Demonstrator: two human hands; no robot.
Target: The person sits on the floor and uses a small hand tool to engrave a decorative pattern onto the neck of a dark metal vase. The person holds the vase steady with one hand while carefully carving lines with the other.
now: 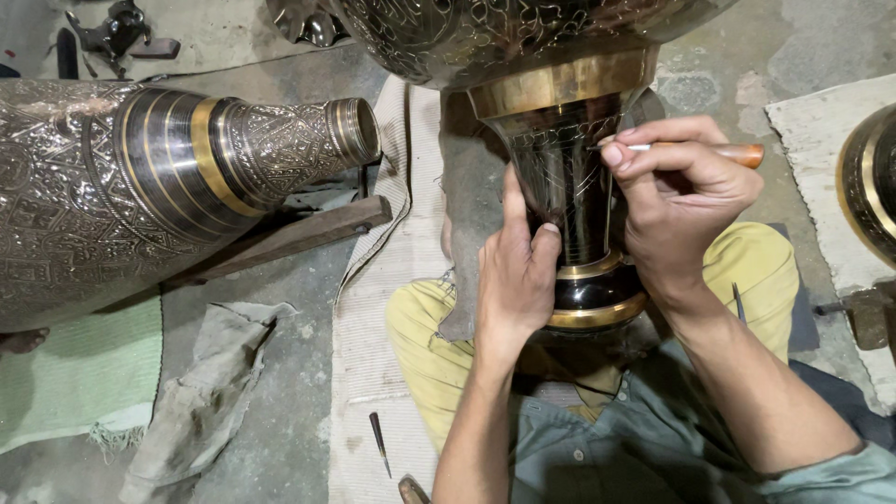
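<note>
Head view: the dark brass vase (pixel 569 187) lies across the lap, its long axis running away from the person, foot near the belly and engraved bowl at the top edge. Left hand (pixel 515 271) presses open fingers against the neck. Right hand (pixel 686 201) has its grip pinching a wooden-handled engraving tool (pixel 709 149), tip on the neck, pointing left. A second engraved vessel (pixel 140 177) lies on the floor, well apart to the left.

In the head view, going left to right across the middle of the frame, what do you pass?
Large engraved metal vase lying on its side → wooden block under its neck → pale ribbed mat → left hand on the dark vase neck → right hand holding a wooden-handled engraving tool → another brass-rimmed vessel at the right edge.
</note>
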